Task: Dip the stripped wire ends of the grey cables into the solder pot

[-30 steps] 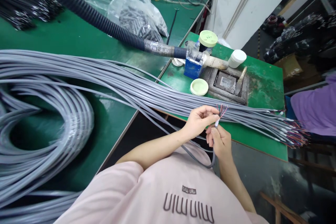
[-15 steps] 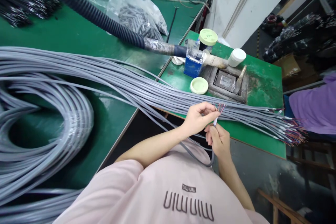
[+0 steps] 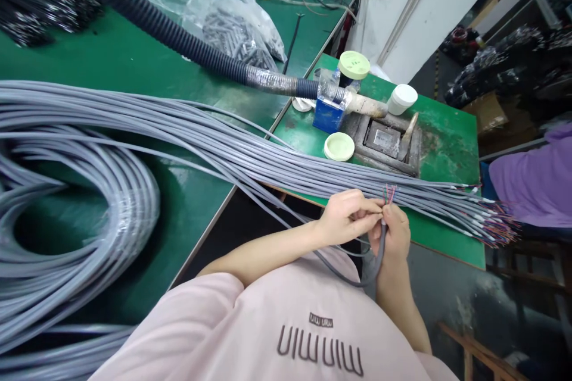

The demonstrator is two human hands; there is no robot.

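A grey cable [image 3: 381,253] bends up from a loop in front of my shirt, and its stripped end shows a small fan of thin coloured wires [image 3: 390,193]. My right hand [image 3: 395,237] is closed around the cable just below those wires, its thumb near their base. Beside it, my left hand [image 3: 348,218] is closed in a pinch, thumb and forefinger meeting at the base of the wires. What sits between those left fingertips is too small to make out. Just beyond both hands runs a thick bundle of grey cables [image 3: 268,158], with bare coloured wire ends [image 3: 496,226] at the right.
A coiled cable stack [image 3: 134,214] lies on the left. Beyond the bundle are a soldering pot [image 3: 386,140], a black hose [image 3: 179,41], a blue box [image 3: 328,114], a light green lid [image 3: 338,147] and a white tub [image 3: 402,98]. A person in purple [image 3: 531,172] is at the right.
Both hands have shifted right and slightly toward me with the cable end. My right hand has moved up to the wires' base, and my left fingertips have come down beside it.
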